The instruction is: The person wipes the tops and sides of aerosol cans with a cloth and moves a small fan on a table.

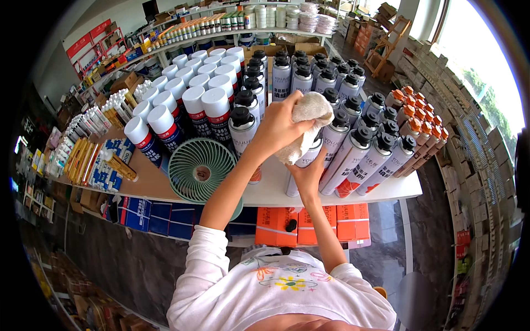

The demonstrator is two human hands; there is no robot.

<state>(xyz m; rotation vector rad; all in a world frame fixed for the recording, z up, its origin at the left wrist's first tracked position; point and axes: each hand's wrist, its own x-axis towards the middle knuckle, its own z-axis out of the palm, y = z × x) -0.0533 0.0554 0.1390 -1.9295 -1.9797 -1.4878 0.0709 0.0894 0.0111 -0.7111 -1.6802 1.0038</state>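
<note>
My left hand [284, 124] is closed on a beige cloth [311, 107], held over the top of a white spray can [295, 185]. My right hand [309, 174] grips that can from the right side, its top hidden by the cloth. Around them stand several white cans with black caps [359, 168]; one [243, 129] is just left of my left arm. A green round fan-like object [196, 171] rests on the table beside my left forearm.
White-capped cans [160, 121] fill the left, orange-capped cans [419, 127] the right. Sealant tubes [83, 154] lie farther left on the table [397, 187]. Orange cartons [320, 226] sit below the table edge. Shelves [237, 30] and a wooden ladder [386, 47] stand behind.
</note>
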